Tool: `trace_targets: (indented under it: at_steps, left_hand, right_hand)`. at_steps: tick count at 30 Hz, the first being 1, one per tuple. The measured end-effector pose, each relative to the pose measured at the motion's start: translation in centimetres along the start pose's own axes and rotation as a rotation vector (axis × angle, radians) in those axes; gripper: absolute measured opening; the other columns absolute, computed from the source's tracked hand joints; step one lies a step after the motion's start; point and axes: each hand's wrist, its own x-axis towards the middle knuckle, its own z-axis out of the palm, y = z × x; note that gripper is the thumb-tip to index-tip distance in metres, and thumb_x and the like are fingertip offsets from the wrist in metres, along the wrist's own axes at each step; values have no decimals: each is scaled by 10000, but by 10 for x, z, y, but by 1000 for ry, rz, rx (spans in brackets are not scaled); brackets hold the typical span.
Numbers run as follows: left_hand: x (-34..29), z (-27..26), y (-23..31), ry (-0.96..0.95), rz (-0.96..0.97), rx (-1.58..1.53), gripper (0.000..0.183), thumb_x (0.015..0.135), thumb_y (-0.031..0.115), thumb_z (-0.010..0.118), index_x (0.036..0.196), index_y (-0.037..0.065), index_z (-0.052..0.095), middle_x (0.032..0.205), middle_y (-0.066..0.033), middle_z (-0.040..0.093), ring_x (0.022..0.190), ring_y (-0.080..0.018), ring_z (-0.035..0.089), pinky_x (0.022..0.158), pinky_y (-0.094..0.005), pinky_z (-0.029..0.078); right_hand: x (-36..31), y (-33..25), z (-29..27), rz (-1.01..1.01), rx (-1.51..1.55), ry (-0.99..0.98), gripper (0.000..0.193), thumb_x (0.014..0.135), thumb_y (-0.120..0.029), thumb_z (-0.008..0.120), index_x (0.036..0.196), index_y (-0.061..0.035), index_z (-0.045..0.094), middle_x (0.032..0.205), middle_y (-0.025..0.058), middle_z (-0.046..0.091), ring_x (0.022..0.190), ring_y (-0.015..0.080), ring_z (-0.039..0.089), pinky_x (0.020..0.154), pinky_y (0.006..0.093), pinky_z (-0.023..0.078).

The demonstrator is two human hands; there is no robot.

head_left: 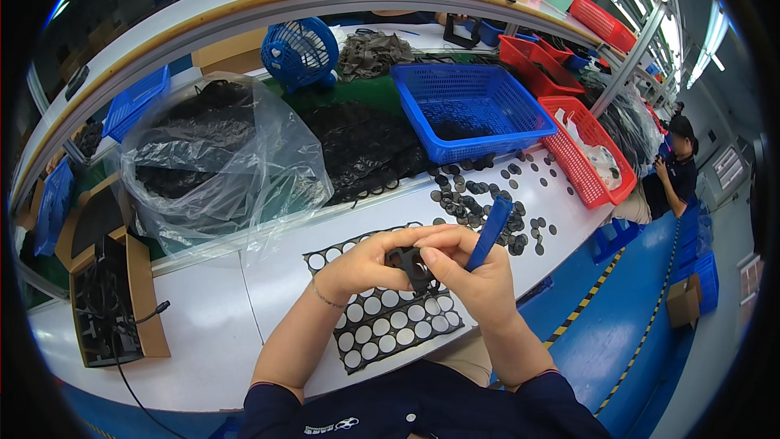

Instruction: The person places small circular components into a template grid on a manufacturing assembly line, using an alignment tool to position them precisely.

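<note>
The left hand [366,264] and right hand [478,280] jointly pinch a black part [418,274] over rows of white discs [381,326], presumably to steady it, with a blue tool [491,233] tucked in the right grip, seemingly leaving that thumb usable.

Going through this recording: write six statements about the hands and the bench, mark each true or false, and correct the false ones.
1. A long blue tool sticks up from the right hand. True.
2. The left hand is empty. False: it holds a black part.
3. Rows of round white pieces lie below the hands. True.
4. The fan is red. False: it is blue.
5. An open cardboard box stands left of both hands. True.
6. The loose dark discs are all inside a red basket. False: many lie scattered on the white table.
</note>
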Motion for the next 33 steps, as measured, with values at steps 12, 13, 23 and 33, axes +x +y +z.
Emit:
trace_targets:
  at_steps: [12, 13, 23, 33]
  left_hand:
    - [5, -6, -15, -35, 45, -127, 881, 478, 53, 696, 1335, -51, 521, 1221, -171, 618, 1099, -249, 625, 1000, -333, 436]
    - [5, -6, -15, -29, 38, -118, 884, 477, 54, 697, 1338, -49, 520, 1229, -171, 615, 1108, -249, 621, 1004, -334, 435]
    - [5, -1, -2, -23, 80, -69, 854, 516, 52, 649, 1360, 6, 524, 1226, -140, 620, 1094, -212, 619, 952, -281, 449]
    - [7, -1, 0, -14, 144, -55, 583, 663, -72, 568, 1237, 2, 502, 1240, -173, 548, 1060, -295, 640, 933, -399, 496]
  right_hand:
    - [-1, 1, 2, 12, 19, -22, 141, 923, -68, 637, 1016, 36, 657, 920, 35, 646, 695, 18, 545, 590, 154, 422]
    - [-1, 1, 3, 12, 19, -22, 141, 923, -68, 637, 1016, 36, 657, 920, 35, 646, 695, 18, 545, 590, 154, 422]
    - [0, -5, 0, 45, -15, -32, 189, 967, -125, 585, 1043, 37, 643, 872, 51, 650, 700, 34, 573, 601, 167, 449]
    - [27, 116, -103, 169, -851, 397, 276, 870, -162, 609, 1079, 18, 622, 843, 186, 668, 704, 298, 645, 675, 390, 501]
